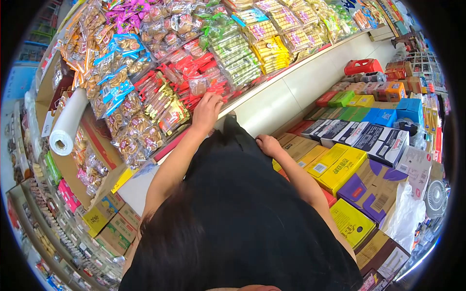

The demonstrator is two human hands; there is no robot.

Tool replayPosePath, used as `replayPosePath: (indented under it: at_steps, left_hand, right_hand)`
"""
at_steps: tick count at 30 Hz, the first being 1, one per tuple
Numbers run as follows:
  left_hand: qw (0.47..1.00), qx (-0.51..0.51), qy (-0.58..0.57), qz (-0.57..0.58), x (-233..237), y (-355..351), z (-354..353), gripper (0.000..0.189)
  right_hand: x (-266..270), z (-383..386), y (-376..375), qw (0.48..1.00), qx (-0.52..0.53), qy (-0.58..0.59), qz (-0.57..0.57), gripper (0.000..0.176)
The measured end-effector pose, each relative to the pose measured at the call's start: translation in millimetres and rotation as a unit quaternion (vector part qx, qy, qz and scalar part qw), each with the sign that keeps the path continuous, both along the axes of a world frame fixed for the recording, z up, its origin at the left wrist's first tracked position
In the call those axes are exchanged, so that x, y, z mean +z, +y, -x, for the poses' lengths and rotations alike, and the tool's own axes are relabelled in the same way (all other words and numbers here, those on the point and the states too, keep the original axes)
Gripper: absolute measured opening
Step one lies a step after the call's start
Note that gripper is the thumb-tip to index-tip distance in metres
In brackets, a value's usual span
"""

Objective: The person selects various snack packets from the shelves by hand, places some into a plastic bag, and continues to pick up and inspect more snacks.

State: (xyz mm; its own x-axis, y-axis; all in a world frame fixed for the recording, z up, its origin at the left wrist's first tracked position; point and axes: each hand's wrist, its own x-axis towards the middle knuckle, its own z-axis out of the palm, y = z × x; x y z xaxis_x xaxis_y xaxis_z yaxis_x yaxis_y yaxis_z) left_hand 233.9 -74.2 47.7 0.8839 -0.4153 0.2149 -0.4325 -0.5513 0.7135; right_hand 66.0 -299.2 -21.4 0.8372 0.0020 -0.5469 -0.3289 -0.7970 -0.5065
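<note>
My left hand (208, 112) reaches to the front edge of the sloped snack display, its fingers bent over the red snack packets (221, 90) there. Just left of it lie yellow-green snack packets (170, 117), and green-wrapped stick packs (238, 63) are behind it. My right hand (268, 145) is low at the left edge of the stacked cartons, beside a brown carton (296, 147). Its fingers are curled in, and nothing shows in them.
Yellow cartons (337, 167), a purple carton (371, 186) and black-and-white cartons (381, 140) are stacked on the right. A white fan (436, 198) stands at far right. A roll of clear plastic bags (68, 123) leans at the display's left end. A white tiled wall (296, 87) fronts the display.
</note>
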Motion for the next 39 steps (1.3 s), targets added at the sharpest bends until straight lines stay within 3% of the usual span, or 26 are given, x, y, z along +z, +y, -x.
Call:
replayPosePath:
  at_steps: [11,20,25,31,39]
  left_hand:
    - [1.000,-0.014,-0.019,0.007,-10,-5,0,0.013]
    - [0.999,0.008,0.042,0.008,-8,-3,-1,0.018]
    - [0.997,0.040,0.016,-0.069,12,-13,4,0.028]
    - [0.975,0.074,0.068,-0.198,8,-10,0,0.023]
    - [0.963,0.105,0.070,-0.237,13,-27,7,0.017]
  right_hand:
    - [-8,8,-14,0.999,-0.027,-0.026,0.002,0.025]
    - [-19,-9,-42,1.000,-0.016,0.008,0.013,0.026]
    - [-44,-15,-79,1.000,-0.020,0.008,-0.001,0.026]
    - [-73,-16,-141,0.998,-0.032,0.050,0.035,0.026]
    - [-84,-36,-210,0.998,-0.024,0.042,0.051,0.026]
